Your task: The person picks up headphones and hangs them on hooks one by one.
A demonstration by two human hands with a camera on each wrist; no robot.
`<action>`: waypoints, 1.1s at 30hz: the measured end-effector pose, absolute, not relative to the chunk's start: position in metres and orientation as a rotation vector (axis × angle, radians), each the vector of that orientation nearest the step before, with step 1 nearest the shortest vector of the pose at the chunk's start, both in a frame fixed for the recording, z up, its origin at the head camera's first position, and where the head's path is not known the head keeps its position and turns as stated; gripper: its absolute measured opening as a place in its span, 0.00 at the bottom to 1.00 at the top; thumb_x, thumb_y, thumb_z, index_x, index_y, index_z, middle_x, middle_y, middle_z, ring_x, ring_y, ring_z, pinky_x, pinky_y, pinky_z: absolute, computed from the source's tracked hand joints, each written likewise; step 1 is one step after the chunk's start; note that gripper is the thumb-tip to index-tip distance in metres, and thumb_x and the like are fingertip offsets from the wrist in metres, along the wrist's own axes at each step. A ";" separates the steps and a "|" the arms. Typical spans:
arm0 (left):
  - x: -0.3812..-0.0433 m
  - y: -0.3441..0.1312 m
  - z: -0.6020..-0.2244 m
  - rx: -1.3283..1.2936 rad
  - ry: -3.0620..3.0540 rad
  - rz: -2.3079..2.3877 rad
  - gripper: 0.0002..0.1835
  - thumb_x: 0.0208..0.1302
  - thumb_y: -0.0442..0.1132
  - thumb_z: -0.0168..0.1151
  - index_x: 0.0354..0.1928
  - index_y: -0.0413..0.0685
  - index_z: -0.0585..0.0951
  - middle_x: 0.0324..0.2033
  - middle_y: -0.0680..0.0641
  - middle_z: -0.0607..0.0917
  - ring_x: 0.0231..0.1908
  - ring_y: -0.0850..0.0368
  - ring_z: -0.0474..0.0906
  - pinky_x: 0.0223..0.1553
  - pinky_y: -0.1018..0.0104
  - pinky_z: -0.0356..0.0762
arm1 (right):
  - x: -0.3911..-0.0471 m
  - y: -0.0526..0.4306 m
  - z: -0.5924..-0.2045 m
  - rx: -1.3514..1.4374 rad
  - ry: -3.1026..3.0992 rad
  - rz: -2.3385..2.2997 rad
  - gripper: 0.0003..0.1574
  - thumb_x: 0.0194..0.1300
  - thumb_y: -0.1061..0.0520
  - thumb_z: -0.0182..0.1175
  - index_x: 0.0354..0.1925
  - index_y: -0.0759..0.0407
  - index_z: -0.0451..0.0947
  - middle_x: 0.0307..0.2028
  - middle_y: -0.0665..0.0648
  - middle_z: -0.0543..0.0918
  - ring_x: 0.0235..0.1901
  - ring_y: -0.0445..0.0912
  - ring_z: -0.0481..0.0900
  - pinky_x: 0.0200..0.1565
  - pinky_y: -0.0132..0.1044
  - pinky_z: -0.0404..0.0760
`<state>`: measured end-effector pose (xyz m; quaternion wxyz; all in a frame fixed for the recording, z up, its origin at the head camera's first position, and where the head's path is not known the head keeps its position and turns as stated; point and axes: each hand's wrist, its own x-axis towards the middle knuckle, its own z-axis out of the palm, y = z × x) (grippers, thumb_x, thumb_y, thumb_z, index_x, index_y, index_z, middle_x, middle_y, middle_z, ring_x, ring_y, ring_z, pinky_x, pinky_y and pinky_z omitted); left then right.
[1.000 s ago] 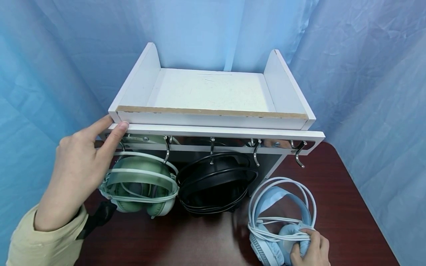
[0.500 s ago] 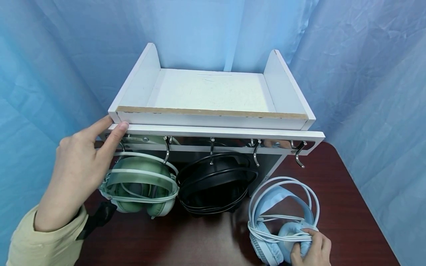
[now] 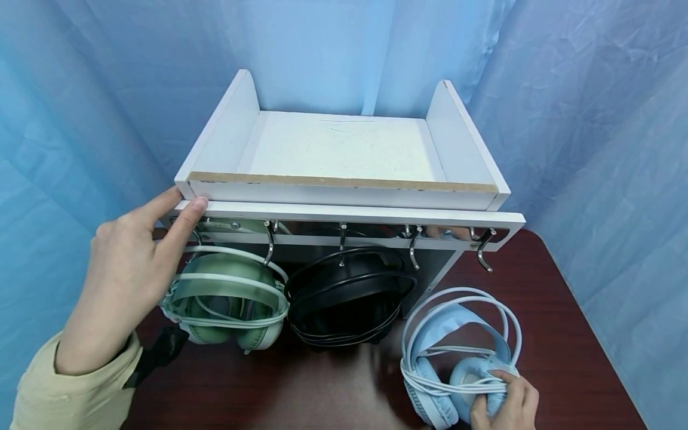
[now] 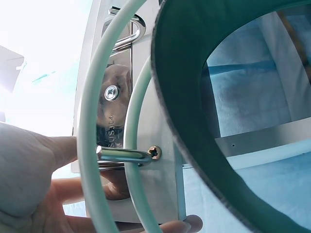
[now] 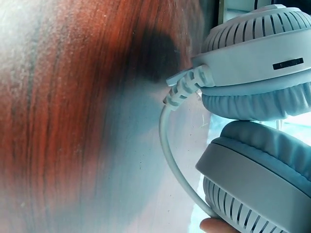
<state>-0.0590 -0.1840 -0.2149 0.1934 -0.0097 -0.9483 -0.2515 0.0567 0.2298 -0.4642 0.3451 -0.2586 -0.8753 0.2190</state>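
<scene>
My left hand (image 3: 126,257) grips the left end of the white hook rack (image 3: 349,210), its thumb on the front board. In the left wrist view, fingers (image 4: 63,194) wrap that board behind a metal hook (image 4: 124,154). Green headphones (image 3: 231,286) hang just right of this hand. Down at the right, my right hand (image 3: 507,403) holds light blue headphones (image 3: 478,325) by the right ear cup, with fingers over the coiled white cable. In the right wrist view, both ear cups (image 5: 257,179) appear, and only a fingertip (image 5: 218,225) shows.
Black headphones (image 3: 349,298) hang at the rack's middle. Several metal hooks line its front, including one at the right end (image 3: 484,251). A dark red wooden table (image 3: 543,334) lies below, and blue curtains (image 3: 602,179) surround it.
My right hand has shifted slightly right with the right ear cup, spreading the light blue headphones a little wider. The left hand, rack and hanging headphones look the same.
</scene>
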 end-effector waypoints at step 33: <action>-0.059 -0.185 -0.216 -0.040 -2.649 -0.718 0.25 0.68 0.57 0.46 0.54 0.47 0.77 0.31 0.35 0.83 0.23 0.45 0.77 0.18 0.64 0.58 | 0.049 0.233 -0.446 -0.530 -2.173 0.534 0.19 0.39 0.67 0.58 0.36 0.66 0.76 0.42 0.69 0.74 0.28 0.54 0.73 0.24 0.16 0.60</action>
